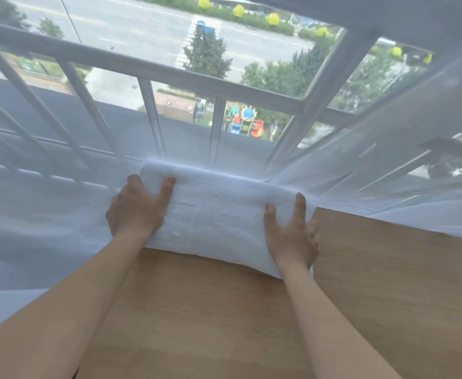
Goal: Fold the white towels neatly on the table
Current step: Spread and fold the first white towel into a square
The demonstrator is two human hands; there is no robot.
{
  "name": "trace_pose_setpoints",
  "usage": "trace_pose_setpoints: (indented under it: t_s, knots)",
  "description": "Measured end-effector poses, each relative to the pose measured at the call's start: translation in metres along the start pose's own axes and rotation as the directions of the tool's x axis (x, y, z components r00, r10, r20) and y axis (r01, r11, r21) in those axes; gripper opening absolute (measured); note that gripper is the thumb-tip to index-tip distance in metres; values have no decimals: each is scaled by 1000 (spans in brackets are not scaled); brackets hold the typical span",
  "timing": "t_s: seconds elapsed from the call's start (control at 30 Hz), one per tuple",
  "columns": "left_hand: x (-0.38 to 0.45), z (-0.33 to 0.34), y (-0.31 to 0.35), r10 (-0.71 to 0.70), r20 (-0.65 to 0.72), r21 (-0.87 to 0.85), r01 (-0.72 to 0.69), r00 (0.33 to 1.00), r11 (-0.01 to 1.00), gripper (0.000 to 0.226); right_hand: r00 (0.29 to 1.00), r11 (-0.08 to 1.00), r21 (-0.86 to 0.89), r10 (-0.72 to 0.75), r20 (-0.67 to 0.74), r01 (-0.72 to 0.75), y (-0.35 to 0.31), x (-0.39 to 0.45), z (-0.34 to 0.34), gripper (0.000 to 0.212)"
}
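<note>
A folded white towel (219,214) lies on the far part of the wooden table (251,310), its far edge against the sheer curtain. My left hand (135,209) grips the towel's left end, thumb on top and the fingers curled round the side. At the right end, my right hand (292,231) lies on the towel with thumb and forefinger stretched over the top; its other fingers bend down over the right edge, and I cannot see how far they wrap. Only this one towel is in view.
A sheer white curtain (46,228) hangs behind the table and drapes over its left side and far right corner. Behind it stand a window frame and railing (153,116) with a street and playground far below.
</note>
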State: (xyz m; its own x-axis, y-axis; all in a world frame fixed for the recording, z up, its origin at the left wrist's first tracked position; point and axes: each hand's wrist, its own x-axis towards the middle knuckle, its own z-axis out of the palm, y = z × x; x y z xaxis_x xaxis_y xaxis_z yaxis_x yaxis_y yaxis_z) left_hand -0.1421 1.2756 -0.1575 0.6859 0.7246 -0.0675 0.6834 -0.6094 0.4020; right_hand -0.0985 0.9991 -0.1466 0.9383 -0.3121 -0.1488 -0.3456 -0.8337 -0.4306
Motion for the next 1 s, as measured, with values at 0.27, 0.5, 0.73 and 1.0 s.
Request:
trace_pose_setpoints:
  t_s: [0.27, 0.5, 0.73, 1.0]
  knots:
    - [-21, -13, 10, 190, -12, -17, -190, 982, 982, 81, 997, 987, -152, -33, 64, 42, -6, -7, -16, 74]
    - [-59, -3, 57, 611, 262, 153, -657, 747, 738, 80, 891, 871, -194, -430, 144, 452, -23, -30, 7, 70]
    - [-58, 17, 52, 643, 215, 256, -678, 735, 689, 71, 883, 857, -268, -468, -42, 441, -19, -25, 33, 68]
    - [-58, 11, 57, 617, 245, 197, -662, 748, 724, 75, 902, 863, -263, -422, 93, 431, -21, -23, 26, 72]
